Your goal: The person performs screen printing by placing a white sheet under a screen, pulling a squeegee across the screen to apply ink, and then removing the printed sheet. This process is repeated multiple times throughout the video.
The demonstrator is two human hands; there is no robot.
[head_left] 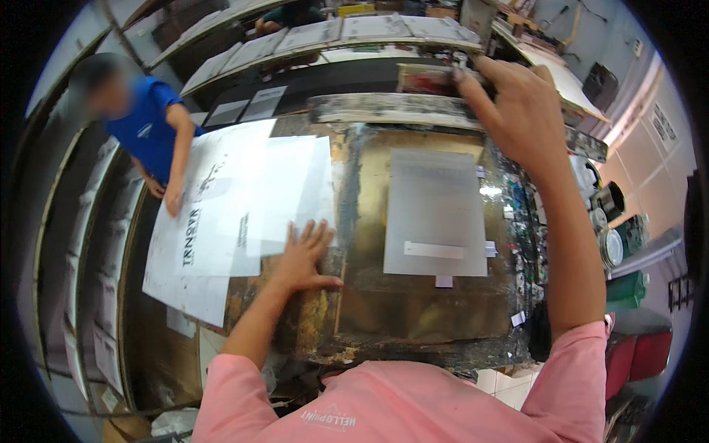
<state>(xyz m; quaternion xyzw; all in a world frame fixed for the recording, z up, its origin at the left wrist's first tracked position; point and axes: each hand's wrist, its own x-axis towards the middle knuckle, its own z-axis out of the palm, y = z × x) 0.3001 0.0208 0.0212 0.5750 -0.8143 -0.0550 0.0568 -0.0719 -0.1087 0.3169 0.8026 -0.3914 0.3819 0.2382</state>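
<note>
My left hand (304,260) lies with fingers spread at the near right edge of the white sheets (292,184), its thumb reaching over the worn wooden tabletop. Some of these sheets carry black print. Raised at the far right, my right hand (513,103) has thumb and forefinger apart, near the end of a paint-smeared wooden bar (391,109); whether it touches the bar is unclear. Between my arms a translucent grey sheet (436,203) rests on a shiny brown board (421,314). Small pale tabs (444,281) sit at its edges, and a white strip (434,250) shows near its lower edge.
A person in a blue shirt (151,122) stands at the left, one hand on the printed sheets. Racks with sheets (373,28) run along the back and left. Cans and containers (611,247) stand at the right, beside red chairs (650,354).
</note>
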